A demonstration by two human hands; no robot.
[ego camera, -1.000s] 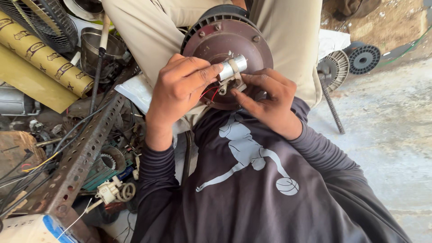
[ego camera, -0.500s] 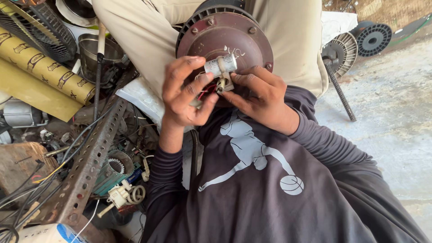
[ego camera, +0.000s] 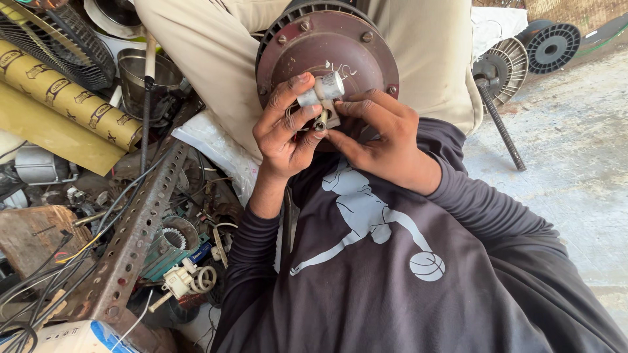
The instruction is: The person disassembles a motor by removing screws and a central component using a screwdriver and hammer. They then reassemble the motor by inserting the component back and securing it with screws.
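Observation:
A round brown fan motor [ego camera: 340, 49] with bolts around its rim rests on my lap, against beige trousers [ego camera: 216, 59]. At its centre sits a small grey cylinder-shaped capacitor [ego camera: 323, 87]. My left hand [ego camera: 282, 134] pinches the capacitor between thumb and forefinger from the left. My right hand [ego camera: 386, 140] comes in from the right, its fingertips closed on the small metal mount [ego camera: 320, 121] and wires just under the capacitor. The two hands touch each other there. My dark long-sleeved shirt [ego camera: 392, 274] fills the lower part of the view.
On the left lie yellow paper rolls [ego camera: 65, 98], a fan guard [ego camera: 72, 46], a steel cup [ego camera: 147, 75], a perforated angle iron [ego camera: 134, 242], wires and small motor parts [ego camera: 171, 245]. A long screwdriver [ego camera: 500, 124] and black spools [ego camera: 553, 46] lie on the concrete floor at right.
Both hands stay at the capacitor. My left fingers have shifted their grip on it, and the motor now sits slightly higher and more central in view.

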